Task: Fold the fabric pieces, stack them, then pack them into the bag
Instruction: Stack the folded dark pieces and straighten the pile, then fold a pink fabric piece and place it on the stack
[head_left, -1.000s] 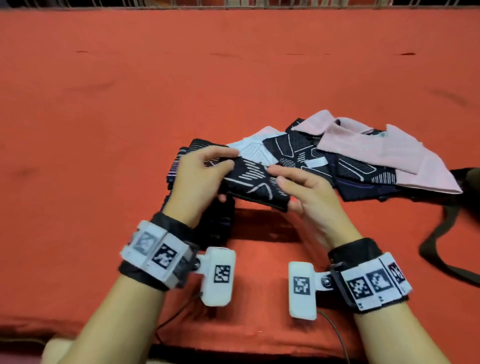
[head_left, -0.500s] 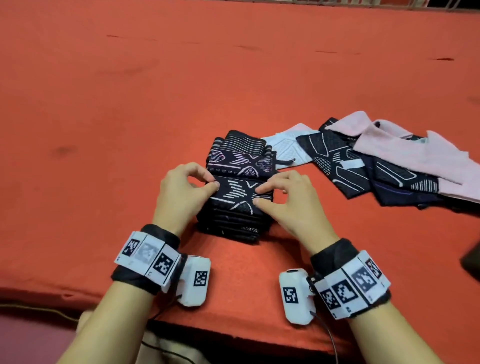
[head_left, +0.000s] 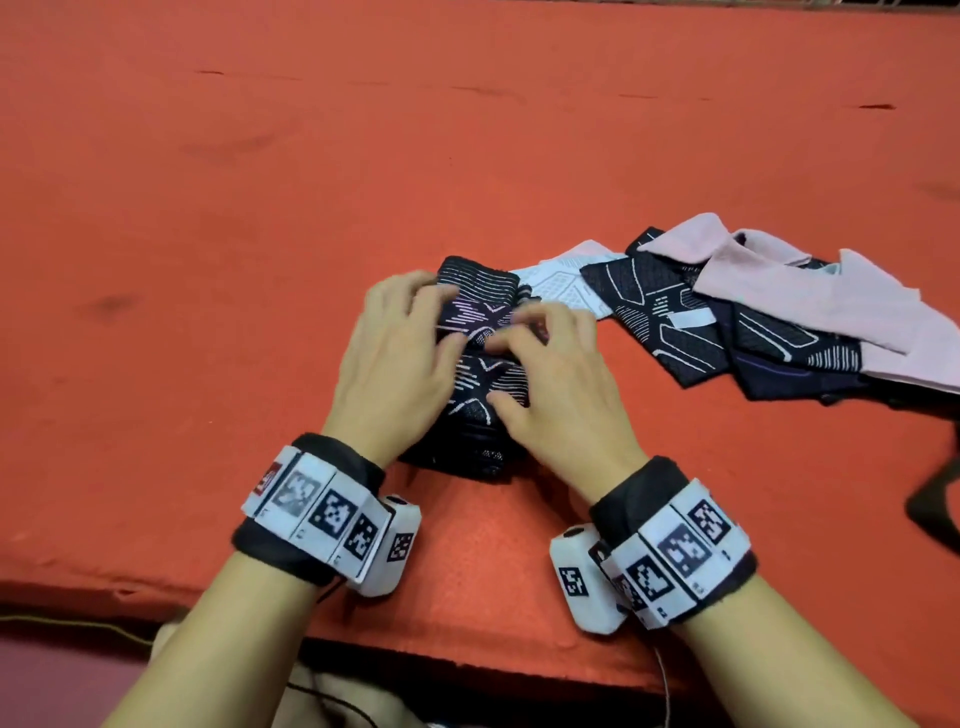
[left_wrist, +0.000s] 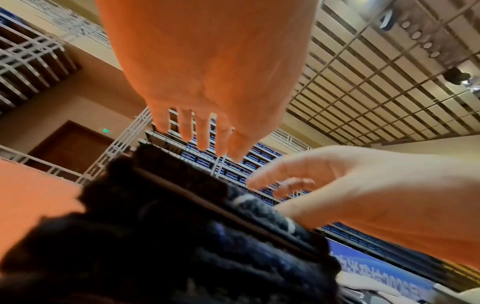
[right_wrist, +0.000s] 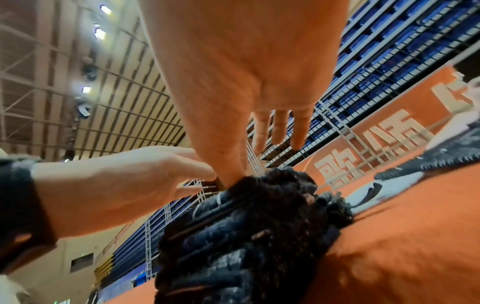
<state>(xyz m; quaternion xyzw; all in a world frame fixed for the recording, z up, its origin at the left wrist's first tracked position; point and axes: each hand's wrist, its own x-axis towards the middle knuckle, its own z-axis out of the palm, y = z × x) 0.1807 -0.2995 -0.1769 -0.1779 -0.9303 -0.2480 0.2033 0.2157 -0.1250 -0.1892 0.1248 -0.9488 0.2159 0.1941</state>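
Note:
A stack of folded dark fabric pieces (head_left: 470, 410) with white line patterns stands near the front of the red table (head_left: 208, 249). My left hand (head_left: 400, 358) lies on its left side, fingers stretched over the top. From the right, my right hand (head_left: 550, 384) rests on the top piece, fingers loosely bent and blurred. The left wrist view shows the left fingers (left_wrist: 205, 139) straight above the stack (left_wrist: 182, 236). In the right wrist view the right thumb presses the stack (right_wrist: 246, 236). No bag body shows.
Unfolded pieces lie in a fanned pile to the right: a white one (head_left: 563, 283), dark patterned ones (head_left: 670, 317) and pink ones (head_left: 810, 296). A dark strap (head_left: 935, 499) crosses the right edge. The table's front edge (head_left: 467, 639) runs just below my wrists.
The folded patterned piece went from my hands onto the stack. Both hands then let go of its near edges and slid forward to lie on the stack's top.

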